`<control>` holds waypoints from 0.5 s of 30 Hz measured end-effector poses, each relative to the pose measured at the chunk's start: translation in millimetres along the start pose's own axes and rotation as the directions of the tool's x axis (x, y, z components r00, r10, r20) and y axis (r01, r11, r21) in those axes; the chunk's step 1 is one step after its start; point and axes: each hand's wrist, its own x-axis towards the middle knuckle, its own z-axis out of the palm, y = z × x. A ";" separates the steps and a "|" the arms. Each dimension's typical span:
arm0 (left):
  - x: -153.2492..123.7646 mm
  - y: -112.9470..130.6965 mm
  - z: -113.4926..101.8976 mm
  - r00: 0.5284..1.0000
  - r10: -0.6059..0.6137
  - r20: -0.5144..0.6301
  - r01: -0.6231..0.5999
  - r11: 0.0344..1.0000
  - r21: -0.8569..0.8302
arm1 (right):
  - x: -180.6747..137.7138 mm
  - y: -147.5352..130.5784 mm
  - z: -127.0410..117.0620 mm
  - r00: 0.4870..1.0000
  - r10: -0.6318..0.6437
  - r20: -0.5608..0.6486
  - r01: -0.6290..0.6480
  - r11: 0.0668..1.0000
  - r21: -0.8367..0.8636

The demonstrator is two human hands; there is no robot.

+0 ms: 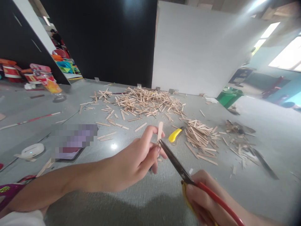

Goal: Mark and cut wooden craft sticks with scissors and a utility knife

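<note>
My left hand [141, 155] pinches a pale wooden craft stick [160, 130] that points up and away from me. In my right hand [204, 197] is a pair of scissors [175, 161] with dark blades and a red handle; some yellow shows at the grip too. The blade tips meet the stick just above my left thumb, and whether they have cut into it I cannot tell. Past the scissors lies a yellow-handled tool [175, 135], perhaps a cutter. To its right is a heap of thin wooden sticks [199, 138].
A large pile of craft sticks [145, 102] spreads before the black and white panels. On the left lie a phone [75, 142], a white earbud case [33, 150] and a bottle [50, 84]. Off to the right are a long blade [265, 163] and a green bin [229, 97].
</note>
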 end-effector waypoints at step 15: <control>-0.5 2.9 1.3 1.000 -0.002 0.011 0.002 1.000 -0.005 | 0.5 -8.2 10.6 0.991 -0.121 -0.065 0.117 0.991 -0.060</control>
